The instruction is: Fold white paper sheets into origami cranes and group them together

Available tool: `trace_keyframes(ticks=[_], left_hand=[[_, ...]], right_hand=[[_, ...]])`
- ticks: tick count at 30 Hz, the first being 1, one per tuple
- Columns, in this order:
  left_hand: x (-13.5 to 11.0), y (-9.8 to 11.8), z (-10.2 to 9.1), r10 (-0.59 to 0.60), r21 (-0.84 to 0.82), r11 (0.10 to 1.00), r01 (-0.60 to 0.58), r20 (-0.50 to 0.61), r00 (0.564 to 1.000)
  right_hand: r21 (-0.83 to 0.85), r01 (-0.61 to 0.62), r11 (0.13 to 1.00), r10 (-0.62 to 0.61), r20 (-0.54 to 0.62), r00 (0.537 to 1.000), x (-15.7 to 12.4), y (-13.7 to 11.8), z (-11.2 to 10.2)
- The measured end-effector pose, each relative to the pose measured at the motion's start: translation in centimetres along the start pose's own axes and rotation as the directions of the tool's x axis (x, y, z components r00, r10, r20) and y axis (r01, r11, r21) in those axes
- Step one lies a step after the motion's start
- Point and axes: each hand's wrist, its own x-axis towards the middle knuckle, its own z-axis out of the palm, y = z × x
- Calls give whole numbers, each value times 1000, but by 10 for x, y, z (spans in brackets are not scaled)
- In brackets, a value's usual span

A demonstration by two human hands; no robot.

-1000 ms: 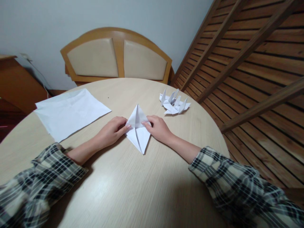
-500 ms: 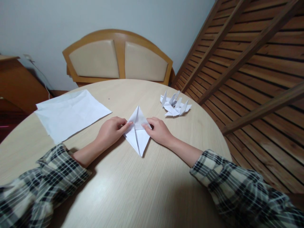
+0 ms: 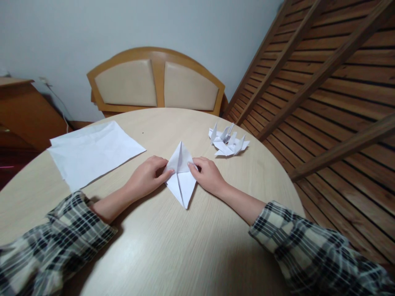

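A white folded paper diamond [image 3: 184, 187] lies in front of me, long point toward me, with creases running down and across its middle. My left hand [image 3: 148, 174] grips its left corner, thumb on top and fingers beneath or behind the edge. At the right corner, my right hand [image 3: 209, 174] pinches the paper the same way, its thumb on the upper face. The fingertips under the paper are hidden. Beyond my right hand sits a cluster of folded white paper cranes [image 3: 227, 142]. Flat white paper sheets [image 3: 95, 154] lie to the left, overlapping one another.
Everything rests on a round, pale wooden table [image 3: 160, 250]. A chair-like headboard with cream panels [image 3: 129, 84] stands behind its far edge. On the right leans a slatted wooden screen [image 3: 327, 94]; a brown cabinet [image 3: 24, 115] is at the far left.
The whole view has shifted slightly, so things sit a little lower. Both thumbs have slid slightly outward toward the corners of the paper diamond, which keeps its shape.
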Motion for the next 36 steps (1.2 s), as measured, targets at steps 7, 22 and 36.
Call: trace_keyframes(ticks=[7,22,36], left_hand=[[2,-1,0,35,-28,999,-34,33,999],[1,-3,-1,-33,-27,999,33,18,999],[0,-7,1,-65,-13,998,65,3,998]], right_hand=[[80,-35,996,35,7,999,-1,-2,-4],[408,-35,912,-107,321,941,5,25,-26],[425,-23,905,-148,365,919,7,22,-28]])
